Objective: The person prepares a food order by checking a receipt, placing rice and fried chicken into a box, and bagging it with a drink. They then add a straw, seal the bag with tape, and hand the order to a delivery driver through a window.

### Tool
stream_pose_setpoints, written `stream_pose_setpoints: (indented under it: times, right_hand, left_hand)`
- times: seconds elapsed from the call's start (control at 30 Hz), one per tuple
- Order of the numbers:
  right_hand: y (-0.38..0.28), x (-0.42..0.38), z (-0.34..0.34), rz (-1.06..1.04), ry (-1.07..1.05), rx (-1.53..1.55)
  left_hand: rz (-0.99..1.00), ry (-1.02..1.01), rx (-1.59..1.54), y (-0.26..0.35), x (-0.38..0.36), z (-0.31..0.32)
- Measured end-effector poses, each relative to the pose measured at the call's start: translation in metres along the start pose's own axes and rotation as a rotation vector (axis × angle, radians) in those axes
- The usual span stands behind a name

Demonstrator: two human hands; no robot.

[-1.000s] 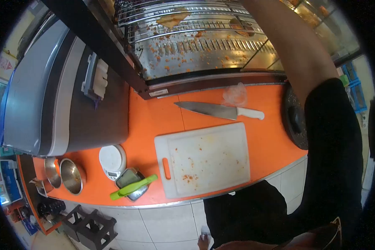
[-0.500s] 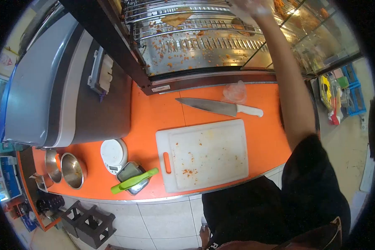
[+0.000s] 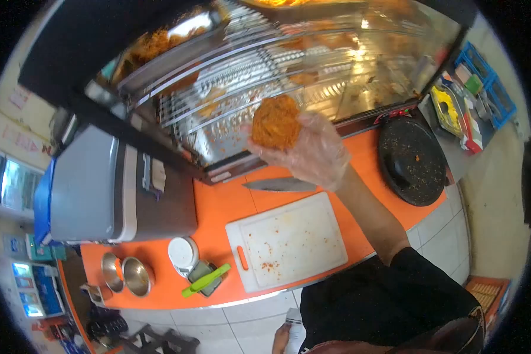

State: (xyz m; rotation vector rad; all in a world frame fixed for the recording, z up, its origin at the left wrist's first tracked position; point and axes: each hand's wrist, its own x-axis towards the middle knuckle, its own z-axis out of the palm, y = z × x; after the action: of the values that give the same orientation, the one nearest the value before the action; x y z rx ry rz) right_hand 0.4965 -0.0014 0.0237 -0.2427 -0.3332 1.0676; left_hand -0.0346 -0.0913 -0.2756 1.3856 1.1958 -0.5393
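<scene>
My right hand (image 3: 315,150), in a clear plastic glove, holds a crumbed, orange-brown fried piece (image 3: 276,123) in front of the metal racks of a glass-sided display cabinet (image 3: 236,154). Below it, a large knife (image 3: 280,184) lies on the orange counter, its handle out of sight. A white cutting board (image 3: 289,242) with scattered crumbs rests nearer to me. Low in the view, my left hand (image 3: 282,337) is partly visible against a white item (image 3: 295,330) with dark markings; its fingers are hard to make out.
On the orange counter (image 3: 218,206) are a grey cooler box (image 3: 159,206), two metal bowls (image 3: 137,277), a white scale (image 3: 183,252) and green tongs (image 3: 206,280) over a small container. A round black pan or lid (image 3: 416,159) lies at right.
My right hand has come out of the cabinet, down and leftward, with the fried piece now visible in it. The view has shifted, showing the black round item and more of the white item below.
</scene>
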Motion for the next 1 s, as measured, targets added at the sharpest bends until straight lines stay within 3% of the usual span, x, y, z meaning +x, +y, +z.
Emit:
stream_pose_setpoints:
  times: [0.17, 0.27, 0.3, 0.33, 0.4, 0.43, 0.47, 0.5, 0.57, 0.6, 0.67, 0.7, 0.77, 0.83, 0.87, 0.9, 0.93, 0.97, 1.0]
  right_hand:
    - [-0.047, -0.038, -0.003, -0.086, 0.106, 0.015]
    - [-0.092, -0.085, -0.008, -0.181, 0.228, -0.016]
    - [-0.105, -0.102, -0.012, -0.244, 0.318, -0.064]
    - [-0.123, -0.119, -0.029, -0.313, 0.360, -0.116]
    - [-0.157, -0.156, -0.034, -0.464, 0.472, -0.170]
    - [-0.174, -0.175, -0.039, -0.474, 0.468, -0.184]
    - [-0.192, -0.194, -0.045, -0.544, 0.520, -0.223]
    - [-0.208, -0.212, -0.050, -0.614, 0.573, -0.259]
    - [-0.232, -0.245, -0.056, -0.669, 0.619, -0.232]
    - [-0.245, -0.259, -0.058, -0.715, 0.658, -0.195]
    - [-0.261, -0.287, -0.061, -0.747, 0.694, -0.231]
    - [-0.268, -0.298, -0.064, -0.764, 0.736, -0.253]
    - [-0.281, -0.313, -0.075, -0.843, 0.759, -0.244]
    - [-0.294, -0.332, -0.088, -0.761, 0.769, -0.268]
    - [-0.299, -0.338, -0.098, -0.764, 0.758, -0.236]
    - [-0.299, -0.343, -0.105, -0.811, 0.797, -0.210]
    - [-0.304, -0.347, -0.111, -0.772, 0.783, -0.215]
    - [-0.311, -0.351, -0.114, -0.722, 0.766, -0.230]
    - [-0.316, -0.353, -0.119, -0.732, 0.797, -0.238]
  left_hand:
    - [0.301, -0.026, 0.150, 0.199, -0.030, -0.090]
    - [0.530, 0.043, 0.241, 0.372, -0.086, -0.073]
    - [0.504, -0.024, 0.133, 0.422, -0.100, -0.060]
    - [0.551, 0.039, 0.100, 0.453, -0.084, -0.046]
    - [0.971, -0.286, -0.330, 0.551, -0.097, 0.010]
    - [1.392, -0.264, -0.220, 0.594, -0.071, 0.038]
    - [1.307, -0.188, 0.071, 0.642, -0.061, 0.065]
    - [1.995, 0.392, 0.264, 0.684, -0.056, 0.101]
    - [2.267, 0.681, 0.764, 0.739, -0.045, 0.135]
    - [2.288, 0.674, 0.754, 0.753, -0.034, 0.145]
    - [2.365, 0.865, 0.955, 0.785, -0.016, 0.159]
    - [2.187, 1.085, 1.114, 0.792, -0.009, 0.157]
    - [2.052, 1.126, 1.323, 0.788, -0.014, 0.146]
    - [1.971, 1.342, 1.488, 0.789, -0.002, 0.136]
    - [1.986, 1.221, 1.404, 0.784, -0.001, 0.131]
    - [1.871, 1.344, 1.540, 0.778, -0.009, 0.128]
    - [1.928, 1.412, 1.519, 0.779, 0.001, 0.119]
    - [1.994, 1.305, 1.467, 0.775, 0.002, 0.109]
    - [1.878, 1.464, 1.536, 0.771, 0.010, 0.097]
